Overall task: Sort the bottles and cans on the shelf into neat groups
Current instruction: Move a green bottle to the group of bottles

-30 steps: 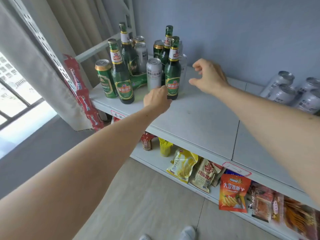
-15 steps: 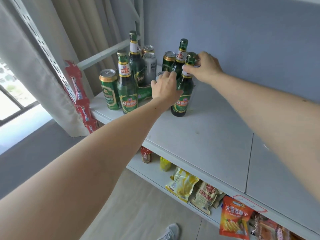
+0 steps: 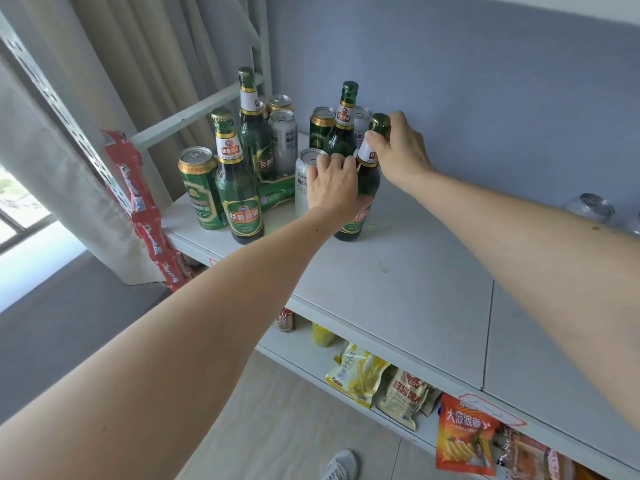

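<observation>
The right hand (image 3: pixel 401 154) pinches the neck of a green glass beer bottle with a gold cap (image 3: pixel 367 181), its fingers curled round the white neck label just below the cap. This bottle stands upright on the white shelf board (image 3: pixel 398 289), at the right edge of the cluster of drinks. The left hand (image 3: pixel 332 185) has its fingers curled over the top of a silver aluminium can (image 3: pixel 303 181) that stands just beside that bottle, on its left; the hand also hides part of the bottle's body.

Behind them stand 3 more green bottles: one at the front (image 3: pixel 237 192), a tall one at the back (image 3: pixel 254 133) and one behind the hands (image 3: pixel 343 129). A green can with a gold rim (image 3: pixel 201 192) stands at the cluster's left end, touching the front bottle. A second silver can (image 3: pixel 284 140) and a gold-topped green can (image 3: pixel 320 128) stand further back, and a green can lies on its side (image 3: pixel 277 194) between the uprights.

At the far right, more silver cans (image 3: pixel 588 207) lie against the blue wall, well apart from the cluster. Snack packets (image 3: pixel 360 375) sit on the lower shelf, among them an orange crisp bag (image 3: pixel 464 438).
</observation>
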`<action>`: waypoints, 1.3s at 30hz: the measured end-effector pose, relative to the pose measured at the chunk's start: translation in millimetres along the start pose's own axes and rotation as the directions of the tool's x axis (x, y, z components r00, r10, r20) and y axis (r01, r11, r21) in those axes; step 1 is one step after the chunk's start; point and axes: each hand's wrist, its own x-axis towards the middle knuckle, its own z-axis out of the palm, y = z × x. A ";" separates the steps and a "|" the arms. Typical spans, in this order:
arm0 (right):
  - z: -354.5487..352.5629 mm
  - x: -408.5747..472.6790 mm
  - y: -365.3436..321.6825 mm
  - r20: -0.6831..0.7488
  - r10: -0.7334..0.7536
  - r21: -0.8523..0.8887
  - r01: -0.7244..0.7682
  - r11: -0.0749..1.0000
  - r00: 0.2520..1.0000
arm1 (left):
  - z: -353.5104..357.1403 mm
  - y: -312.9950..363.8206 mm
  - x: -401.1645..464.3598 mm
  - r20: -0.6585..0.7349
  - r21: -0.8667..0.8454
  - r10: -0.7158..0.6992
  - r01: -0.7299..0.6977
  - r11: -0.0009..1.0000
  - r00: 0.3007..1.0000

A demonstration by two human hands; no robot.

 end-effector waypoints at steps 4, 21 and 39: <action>-14.4 -12.0 4.6 -0.054 0.014 0.062 -0.011 0.998 0.998 | -3.1 9.6 -5.0 -0.015 -0.054 0.041 -0.041 0.998 0.999; -131.5 -142.5 58.7 -0.259 0.172 0.027 -0.171 0.985 0.950 | -15.2 118.9 -95.1 0.303 -0.714 0.417 -0.085 0.695 0.857; -363.7 -312.1 252.8 -0.429 0.327 -0.048 -0.383 0.923 0.842 | 29.2 445.2 -203.1 0.290 -0.788 0.690 -0.243 0.565 0.663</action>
